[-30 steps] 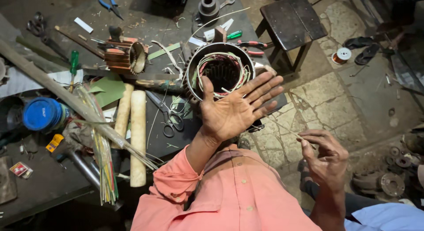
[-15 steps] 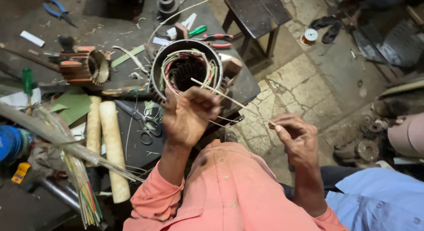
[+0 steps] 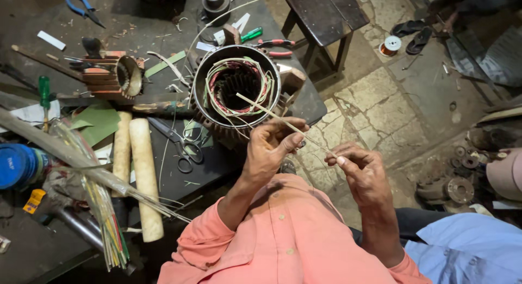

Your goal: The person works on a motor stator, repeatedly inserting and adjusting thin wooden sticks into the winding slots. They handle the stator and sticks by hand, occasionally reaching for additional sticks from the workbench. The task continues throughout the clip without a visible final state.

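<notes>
A round motor stator (image 3: pixel 237 88) with coloured wire windings lies on the dark workbench (image 3: pixel 163 23). A thin pale strip (image 3: pixel 283 121) runs from inside the stator down to my hands. My left hand (image 3: pixel 272 145) pinches the strip just below the stator's rim. My right hand (image 3: pixel 361 170) pinches the strip's lower end, over the stone floor to the right of the bench.
Scissors (image 3: pixel 182 148), two pale rolls (image 3: pixel 144 175), a smaller wound stator (image 3: pixel 111 77), green paper (image 3: pixel 98 121), pliers (image 3: pixel 274 47) and a bundle of coloured sticks (image 3: pixel 106 224) crowd the bench. A dark stool (image 3: pixel 321 12) stands behind. Another person's blue sleeve (image 3: pixel 467 251) is at lower right.
My left hand was spread open over the stator; it has closed on the thin strip. My right hand has risen and taken the strip's other end.
</notes>
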